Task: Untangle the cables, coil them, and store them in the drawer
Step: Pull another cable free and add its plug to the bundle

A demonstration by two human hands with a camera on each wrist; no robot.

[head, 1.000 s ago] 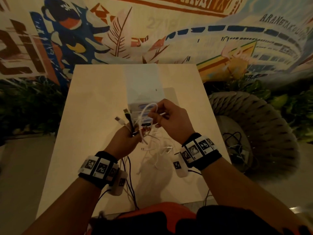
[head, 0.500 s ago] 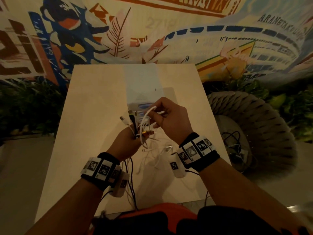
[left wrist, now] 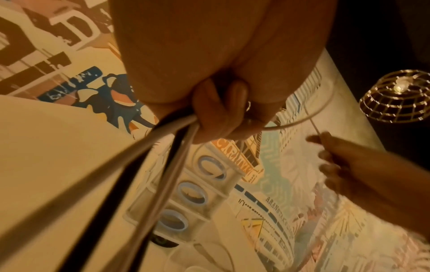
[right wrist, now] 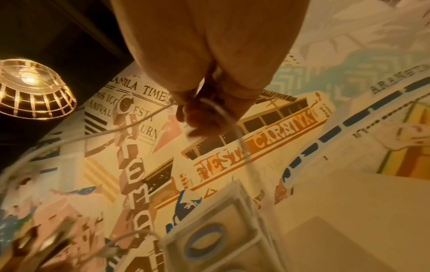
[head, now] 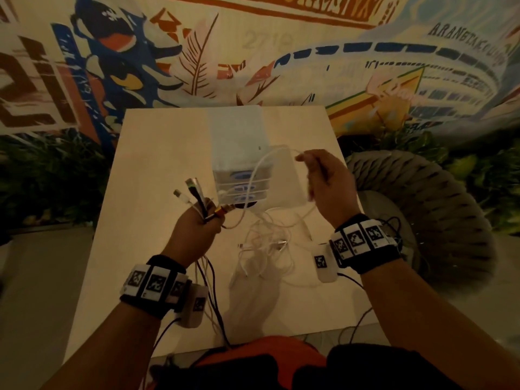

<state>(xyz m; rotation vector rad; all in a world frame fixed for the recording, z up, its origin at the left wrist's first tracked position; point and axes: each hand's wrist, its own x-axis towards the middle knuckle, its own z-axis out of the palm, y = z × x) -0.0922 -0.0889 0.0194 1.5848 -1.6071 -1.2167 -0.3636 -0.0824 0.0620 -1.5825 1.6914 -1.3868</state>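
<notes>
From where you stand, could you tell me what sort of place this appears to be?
Probably a café or lounge rather than a workshop: a painted mural covers the wall, a wire-cage pendant lamp hangs overhead, and a woven rope seat stands beside the pale table.

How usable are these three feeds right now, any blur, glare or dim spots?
Head view: dim warm light, edges bent by the wide lens, right hand smeared. Left wrist view: left hand sharp, cables streaked near the lens. Right wrist view: lamp glares at left, white cable blurred.
</notes>
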